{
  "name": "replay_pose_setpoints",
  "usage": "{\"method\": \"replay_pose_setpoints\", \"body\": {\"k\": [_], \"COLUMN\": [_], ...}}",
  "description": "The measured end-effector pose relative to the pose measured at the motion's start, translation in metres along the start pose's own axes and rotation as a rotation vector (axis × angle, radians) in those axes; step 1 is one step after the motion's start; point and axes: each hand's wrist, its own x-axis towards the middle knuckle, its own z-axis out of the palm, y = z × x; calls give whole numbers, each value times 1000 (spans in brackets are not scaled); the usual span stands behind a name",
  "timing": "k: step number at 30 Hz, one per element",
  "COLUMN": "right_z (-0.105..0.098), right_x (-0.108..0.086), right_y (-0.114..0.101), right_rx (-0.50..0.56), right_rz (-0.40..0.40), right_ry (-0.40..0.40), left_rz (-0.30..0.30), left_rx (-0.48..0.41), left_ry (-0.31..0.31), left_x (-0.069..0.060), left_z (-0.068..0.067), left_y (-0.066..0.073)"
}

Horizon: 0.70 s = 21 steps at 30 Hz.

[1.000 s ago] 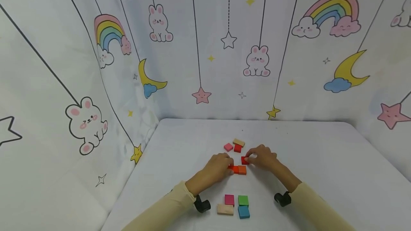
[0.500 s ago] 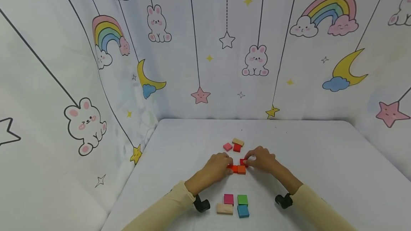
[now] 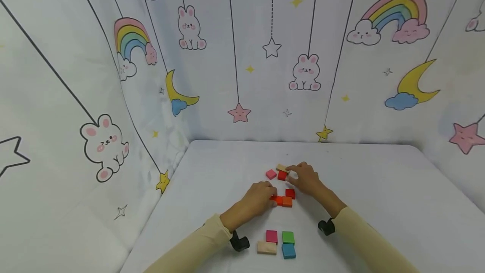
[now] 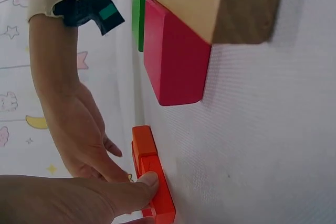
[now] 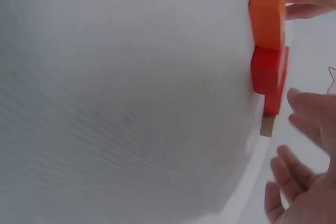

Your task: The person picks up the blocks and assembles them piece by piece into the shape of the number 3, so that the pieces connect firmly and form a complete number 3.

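My left hand (image 3: 257,199) pinches a red-orange block (image 4: 165,200) on the table, its thumb on the near side. An orange block (image 3: 287,202) touches that block's right end. Just behind the orange one lies a red block (image 3: 290,193), with no hand on it. My right hand (image 3: 306,179) is farther back, fingers spread, at the right side of another red block (image 3: 282,175) and a wooden block (image 3: 281,167). The right wrist view shows its thumb and fingers apart with nothing between them. Left of the far red block sits a pink block (image 3: 270,174).
Nearer to me on the white table (image 3: 212,159) lie a crimson block (image 3: 271,236), a green block (image 3: 288,237), a blue block (image 3: 289,251) and a wooden block (image 3: 267,247). A patterned white curtain (image 3: 212,96) stands behind the table.
My right hand has slid the red block toward the orange one and let go of it. It has then moved back to the far blocks. The left hand stays in place.
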Motion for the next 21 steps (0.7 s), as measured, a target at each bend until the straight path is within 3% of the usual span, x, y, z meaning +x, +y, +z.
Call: {"method": "replay_pose_setpoints", "body": {"k": [6,16,21], "right_z": [2,-9,-11], "right_x": [4,2,3], "right_y": [-3,5,9], "right_rx": [-86,-44,1], "right_rz": [-119,-163,-103], "right_ry": [12,-93,-72], "left_rz": [18,5,2], "left_rx": [45,46,25], "left_ry": [7,5,2], "left_x": [4,2,-1], "left_z": [-2,0,1], "left_y": [6,4,1]}}
